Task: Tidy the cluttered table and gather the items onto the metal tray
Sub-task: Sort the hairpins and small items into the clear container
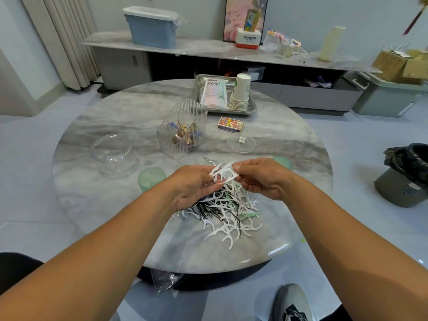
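White plastic floss picks (223, 173) pinched between left hand (193, 185) and right hand (259, 178), tangled pile (228, 210) beneath

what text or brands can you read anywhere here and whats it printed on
"Panasonic": on the white and red box on the far sideboard; the smaller line beneath it is too blurred to read.
Flat packet in the metal tray: dark characters near its top, too blurred to read.
Small box on the table: colourful print, unreadable.
Round clear lid: small sticker, too small to read.
Paper cup stack: green mark, no legible words.
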